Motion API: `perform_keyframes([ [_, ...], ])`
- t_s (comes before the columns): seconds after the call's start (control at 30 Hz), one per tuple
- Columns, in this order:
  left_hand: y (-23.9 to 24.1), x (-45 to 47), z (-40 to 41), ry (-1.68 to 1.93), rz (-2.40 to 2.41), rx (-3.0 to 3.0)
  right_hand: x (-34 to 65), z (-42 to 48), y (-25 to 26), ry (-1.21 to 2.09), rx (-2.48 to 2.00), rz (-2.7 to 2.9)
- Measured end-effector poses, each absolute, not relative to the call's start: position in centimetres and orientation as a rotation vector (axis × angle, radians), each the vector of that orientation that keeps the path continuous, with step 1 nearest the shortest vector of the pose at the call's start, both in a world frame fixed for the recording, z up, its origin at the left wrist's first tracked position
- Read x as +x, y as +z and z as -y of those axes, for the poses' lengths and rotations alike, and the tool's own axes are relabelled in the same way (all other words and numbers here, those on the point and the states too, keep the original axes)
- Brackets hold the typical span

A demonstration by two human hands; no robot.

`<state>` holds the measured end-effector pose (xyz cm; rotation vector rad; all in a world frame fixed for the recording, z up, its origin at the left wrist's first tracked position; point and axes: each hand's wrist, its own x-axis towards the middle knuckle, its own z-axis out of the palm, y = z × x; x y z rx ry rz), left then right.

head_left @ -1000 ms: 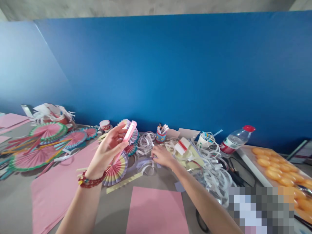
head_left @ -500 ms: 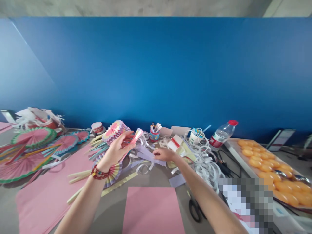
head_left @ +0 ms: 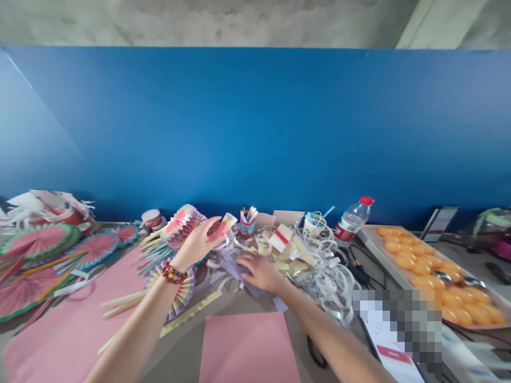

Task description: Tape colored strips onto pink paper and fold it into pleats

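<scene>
My left hand (head_left: 198, 243), with a red bead bracelet at its wrist, grips a narrow folded piece of pink, yellow and purple paper (head_left: 228, 222). Beneath that arm are pleated paper fans (head_left: 184, 221) in the same colours, with pale wooden sticks. My right hand (head_left: 259, 270) is over purple paper strips (head_left: 233, 265), its fingers spread and apparently touching them. Curled white strips (head_left: 333, 284) lie in a tangle to the right of it. A square pink sheet (head_left: 247, 346) rests on the table in front of me.
Finished pink fans (head_left: 40, 242) and large pink sheets (head_left: 51, 335) lie on the left. At the back are a pen cup (head_left: 247, 226) and a plastic bottle (head_left: 353, 219). To the right stands a tray (head_left: 369, 236) of orange balls. Dark scissors (head_left: 315, 351) sit partly under my right arm.
My right hand has opened from a pinch on a purple strip and spread over the strips. My left hand still holds the folded paper. The view has tilted up and shifted slightly right.
</scene>
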<state>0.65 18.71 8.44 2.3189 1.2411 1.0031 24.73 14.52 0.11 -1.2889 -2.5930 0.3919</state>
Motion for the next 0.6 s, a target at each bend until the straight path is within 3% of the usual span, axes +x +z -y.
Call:
perform_keyframes([
  [0.27, 6.6, 2.5, -19.3, 0.661, -1.317, 2.652, 23.9, -13.7, -0.1, 0.407, -1.063, 2.635],
  [0.6, 3.5, 4.9, -18.7, 0.364, -1.365, 2.815, 28.5, -8.2, 1.3, 0.468, -1.268, 2.48],
])
